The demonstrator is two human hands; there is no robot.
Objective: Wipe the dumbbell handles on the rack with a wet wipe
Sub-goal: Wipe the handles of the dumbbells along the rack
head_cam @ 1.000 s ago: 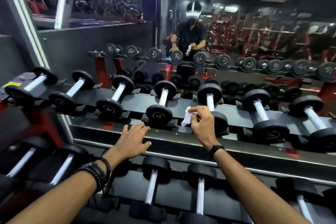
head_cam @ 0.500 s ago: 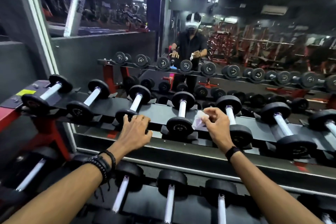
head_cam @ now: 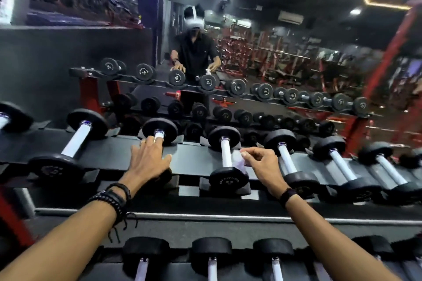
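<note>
A row of black dumbbells with pale metal handles lies on the top shelf of the rack. My right hand pinches a white wet wipe against the right side of one dumbbell handle in the middle. My left hand lies flat, fingers spread, over the neighbouring dumbbell to the left and hides most of its handle. Whether those fingers grip the handle is unclear.
More dumbbells run to the right and left on the same shelf. A lower shelf holds another row near my forearms. A wall mirror behind the rack reflects a person and the gym.
The view has shifted and closed in on the rack. My left hand went forward onto a dumbbell. My right hand brought the wipe from the rack's front to a handle.
</note>
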